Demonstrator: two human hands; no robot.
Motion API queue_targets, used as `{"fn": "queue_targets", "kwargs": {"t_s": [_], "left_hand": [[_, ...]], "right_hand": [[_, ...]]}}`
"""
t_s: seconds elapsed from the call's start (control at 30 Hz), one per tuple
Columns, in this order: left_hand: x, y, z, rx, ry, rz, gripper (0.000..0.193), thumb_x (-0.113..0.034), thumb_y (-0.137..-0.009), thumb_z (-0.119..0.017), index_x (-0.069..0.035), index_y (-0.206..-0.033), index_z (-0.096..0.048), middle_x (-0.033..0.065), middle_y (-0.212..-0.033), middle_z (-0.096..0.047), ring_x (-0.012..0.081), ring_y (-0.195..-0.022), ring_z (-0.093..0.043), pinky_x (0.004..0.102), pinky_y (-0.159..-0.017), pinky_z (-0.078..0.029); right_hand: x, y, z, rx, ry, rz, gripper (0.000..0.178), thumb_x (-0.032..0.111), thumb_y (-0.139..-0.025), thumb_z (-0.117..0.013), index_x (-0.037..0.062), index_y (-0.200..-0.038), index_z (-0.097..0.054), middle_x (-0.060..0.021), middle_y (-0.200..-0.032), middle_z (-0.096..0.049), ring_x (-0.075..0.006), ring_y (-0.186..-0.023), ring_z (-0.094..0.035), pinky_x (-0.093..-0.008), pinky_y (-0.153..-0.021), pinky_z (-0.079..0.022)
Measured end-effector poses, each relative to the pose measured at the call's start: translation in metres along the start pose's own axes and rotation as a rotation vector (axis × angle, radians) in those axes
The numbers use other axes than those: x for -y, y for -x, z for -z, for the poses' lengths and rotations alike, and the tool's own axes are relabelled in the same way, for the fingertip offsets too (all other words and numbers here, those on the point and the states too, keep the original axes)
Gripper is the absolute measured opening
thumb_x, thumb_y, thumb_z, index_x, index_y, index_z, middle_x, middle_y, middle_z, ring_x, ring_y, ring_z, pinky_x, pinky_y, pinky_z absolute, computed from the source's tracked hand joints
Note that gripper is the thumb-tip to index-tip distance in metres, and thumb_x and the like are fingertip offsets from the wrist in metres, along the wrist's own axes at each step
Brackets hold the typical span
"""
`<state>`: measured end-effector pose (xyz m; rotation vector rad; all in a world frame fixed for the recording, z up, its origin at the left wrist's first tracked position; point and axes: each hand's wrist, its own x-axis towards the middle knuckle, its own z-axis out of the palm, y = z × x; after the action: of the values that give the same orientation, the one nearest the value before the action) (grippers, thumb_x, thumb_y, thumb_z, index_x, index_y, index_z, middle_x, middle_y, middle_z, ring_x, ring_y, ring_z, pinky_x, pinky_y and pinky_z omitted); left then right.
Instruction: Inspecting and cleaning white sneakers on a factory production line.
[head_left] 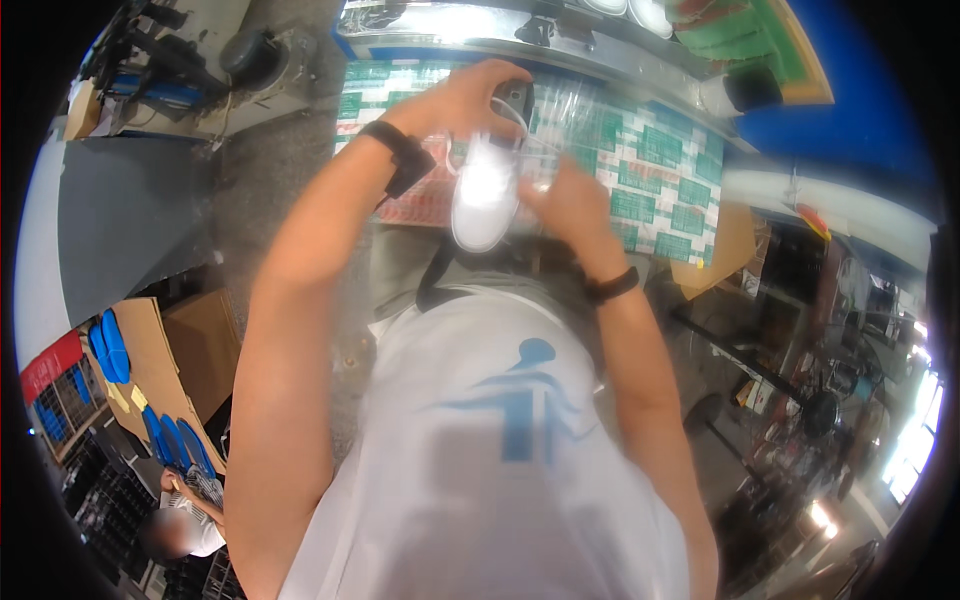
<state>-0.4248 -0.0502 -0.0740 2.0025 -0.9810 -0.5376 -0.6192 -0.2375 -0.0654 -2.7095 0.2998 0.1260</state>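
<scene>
A white shoe (485,205) points its toe toward me, held above the near edge of the table. My left hand (475,95) is closed around its heel and opening, where the dark inside shows. A white shoelace (512,112) loops loosely beside that hand. To the right of the shoe, my right hand (578,205) has curled fingers, blurred by motion. Pale, smeared strands of lace run from the shoe to its fingertips, and it appears to pinch them.
The table (650,180) has a green, white and red patterned cover. Beyond it runs a metal-edged conveyor (480,28) with white shoes (648,15) on it. At lower left, blue insoles (178,440) stand by a cardboard box (160,350); a person (190,530) is farther off.
</scene>
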Motion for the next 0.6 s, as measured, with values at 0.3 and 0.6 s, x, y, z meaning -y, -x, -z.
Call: {"fn": "queue_targets", "kwargs": {"t_s": [0.3, 0.6], "left_hand": [[0.006, 0.025, -0.002, -0.146, -0.05, -0.025, 0.09, -0.039, -0.08, -0.094, -0.007, -0.157, -0.061, 0.0189, -0.16, -0.059, 0.0398, -0.143, -0.062, 0.0454, -0.118, -0.054], [0.001, 0.025, -0.005, -0.109, -0.006, 0.01, 0.085, -0.034, -0.087, -0.094, -0.01, -0.159, -0.057, 0.0185, -0.164, -0.054, 0.0361, -0.152, -0.053, 0.0451, -0.128, -0.044]], "right_hand": [[-0.014, 0.054, 0.008, 0.05, -0.132, -0.102, 0.077, 0.046, -0.095, -0.078, -0.0066, -0.148, -0.06, -0.0322, -0.116, -0.079, -0.0475, -0.108, -0.079, -0.049, -0.095, -0.062], [0.007, 0.035, -0.027, 0.025, -0.962, -0.09, 0.06, 0.022, -0.101, -0.067, -0.0037, -0.155, -0.061, -0.0237, -0.134, -0.076, -0.0299, -0.122, -0.074, -0.0391, -0.108, -0.055]]}}
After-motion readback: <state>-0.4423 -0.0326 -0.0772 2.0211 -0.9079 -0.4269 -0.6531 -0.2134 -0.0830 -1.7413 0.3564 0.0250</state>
